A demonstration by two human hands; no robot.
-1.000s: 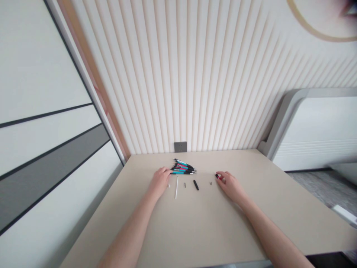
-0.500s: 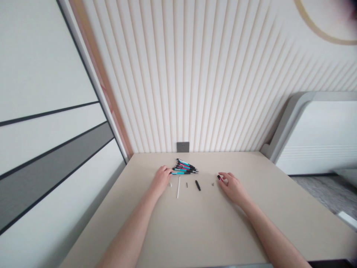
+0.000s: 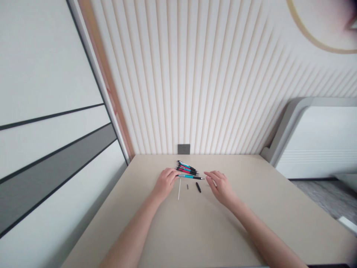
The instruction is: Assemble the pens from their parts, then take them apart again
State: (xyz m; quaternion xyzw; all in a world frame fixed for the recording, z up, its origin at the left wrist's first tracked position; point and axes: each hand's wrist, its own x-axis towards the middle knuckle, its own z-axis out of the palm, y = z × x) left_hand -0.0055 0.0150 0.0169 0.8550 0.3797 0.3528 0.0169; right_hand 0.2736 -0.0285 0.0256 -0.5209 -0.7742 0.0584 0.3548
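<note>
While left fingers (image 3: pixel 173 173) pinch a teal pen (image 3: pixel 191 176), right fingers (image 3: pixel 212 175) spread open beside its tip; wide tabletop (image 3: pixel 195 230) lies in front.

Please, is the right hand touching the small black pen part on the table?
Apart. The head view shows a plain gap between the right hand and the black pen part.

A fanned pile of retractable pens (image 3: pixel 186 168) lies flat, with teal, pink and black barrels and tips angled right. 1 teal-and-black pen (image 3: pixel 189 176) lies alone along the pile's near edge, tip right. Nearer the person than the pile, a thin white refill (image 3: pixel 179 189) points toward them, a tiny dark part (image 3: pixel 187 186) sits right of it, and a short black barrel piece (image 3: pixel 198 187) lies further right.
</note>
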